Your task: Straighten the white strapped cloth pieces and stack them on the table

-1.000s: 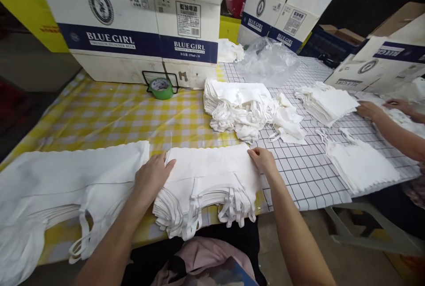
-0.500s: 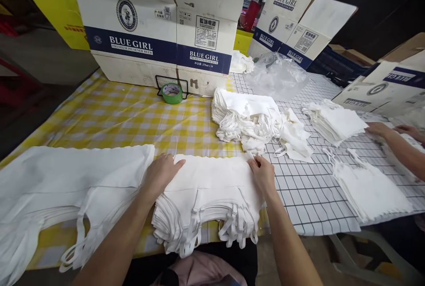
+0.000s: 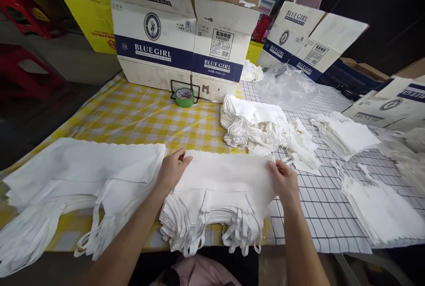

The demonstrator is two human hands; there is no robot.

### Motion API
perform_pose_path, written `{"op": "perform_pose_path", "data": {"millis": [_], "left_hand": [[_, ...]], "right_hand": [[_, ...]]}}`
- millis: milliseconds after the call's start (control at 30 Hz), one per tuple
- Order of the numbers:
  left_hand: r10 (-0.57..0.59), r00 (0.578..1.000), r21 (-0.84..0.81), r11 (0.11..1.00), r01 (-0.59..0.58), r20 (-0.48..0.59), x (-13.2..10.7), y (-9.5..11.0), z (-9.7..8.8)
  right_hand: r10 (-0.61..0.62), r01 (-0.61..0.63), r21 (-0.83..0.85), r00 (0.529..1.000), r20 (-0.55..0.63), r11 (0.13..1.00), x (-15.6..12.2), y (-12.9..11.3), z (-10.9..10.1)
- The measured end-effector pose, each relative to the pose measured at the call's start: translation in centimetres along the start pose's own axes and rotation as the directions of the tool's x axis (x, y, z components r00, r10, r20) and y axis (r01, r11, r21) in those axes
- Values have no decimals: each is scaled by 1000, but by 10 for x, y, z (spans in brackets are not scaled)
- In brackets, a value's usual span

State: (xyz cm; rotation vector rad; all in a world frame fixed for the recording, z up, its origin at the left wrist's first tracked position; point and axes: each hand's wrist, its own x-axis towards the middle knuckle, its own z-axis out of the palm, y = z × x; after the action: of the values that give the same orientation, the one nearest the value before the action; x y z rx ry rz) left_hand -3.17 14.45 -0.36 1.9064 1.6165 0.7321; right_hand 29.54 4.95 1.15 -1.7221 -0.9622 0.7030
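Observation:
My left hand (image 3: 173, 170) pinches the upper left corner of a white camisole (image 3: 226, 171) with thin straps. At its upper right corner, my right hand (image 3: 285, 181) grips the fabric between thumb and fingers, drawing that edge out past the pile. The camisole lies flat with its scalloped hem away from me and its straps towards me. Beneath it is a thick stack of camisoles (image 3: 175, 217), its layered edges and strap loops showing at the table's front edge. Beside my left forearm lies another stack of white camisoles (image 3: 96, 157).
Behind the garments, a folded Blue Girl carton (image 3: 156, 69) stands upright, with green tape (image 3: 184, 97) before it. Bundled white garments (image 3: 255, 115) lie beyond my right hand. More white stacks (image 3: 348, 131) rest on the grid-patterned cloth (image 3: 299, 208) at right, near clear plastic (image 3: 287, 84).
My right hand has moved right with the camisole's corner, stretching the top edge wider. The view has shifted, and the other person's hands at the right are out of view.

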Motion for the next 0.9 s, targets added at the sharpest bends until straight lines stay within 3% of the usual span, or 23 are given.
{"op": "perform_pose_path", "data": {"millis": [133,267,367,467,567,667,800,900], "left_hand": [[-6,998,-263,965,-9,-55,-7,0,-3],[-58,992,-308,951,21,-111,-4,-4,3],[-70,990,-217,975,43,-119,-2,-7,8],[-36,988,-22,999,34,-147,-3,-8,12],[38,980,214,977,4,-194,-6,-8,16],[103,971,325,945,-27,-218,-9,-6,15],[87,955,191,981,-33,-284,-14,2,2],[31,951,-106,992,-66,-307,-22,15,-18]], "right_hand": [[-46,51,68,996,-72,996,-10,-29,-15],[-72,77,101,996,-56,992,-10,-37,-17],[-35,35,121,999,-1,992,-8,-31,-12],[-8,3,125,999,45,992,-9,-24,-4],[-16,9,112,998,64,994,-13,-24,0],[-20,14,91,998,64,996,-16,-30,2],[-32,28,98,999,39,995,-24,-45,3],[-61,60,133,998,6,989,-30,-59,0]]}}
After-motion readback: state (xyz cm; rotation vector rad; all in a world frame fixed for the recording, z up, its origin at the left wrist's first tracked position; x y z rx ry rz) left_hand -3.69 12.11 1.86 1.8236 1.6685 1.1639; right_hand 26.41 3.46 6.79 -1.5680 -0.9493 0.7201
